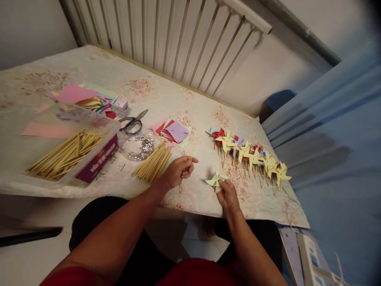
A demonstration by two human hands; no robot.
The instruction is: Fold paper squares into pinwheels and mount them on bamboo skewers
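My left hand (178, 171) is closed around a thin wooden stick (180, 181); one end pokes out below the fingers and most of it is hidden. A pale green paper pinwheel (216, 179) is pinched between the thumb and fingers of my right hand (228, 194), just above the table's near edge. Left of my left hand lies a fanned bundle of wooden sticks (153, 162). Beyond it sits a stack of coloured paper squares (176, 131), a lilac one on top. To the right, finished pinwheels (245, 150) on sticks stand in rows, with yellow ones at the front.
A clear plastic box (116, 129) with more sticks stands at the left. Near it are scissors (133, 122), a round tub of small metal pieces (138, 147), a small white box (120, 104) and paper scraps (76, 93). A blue curtain (333, 139) hangs at the right.
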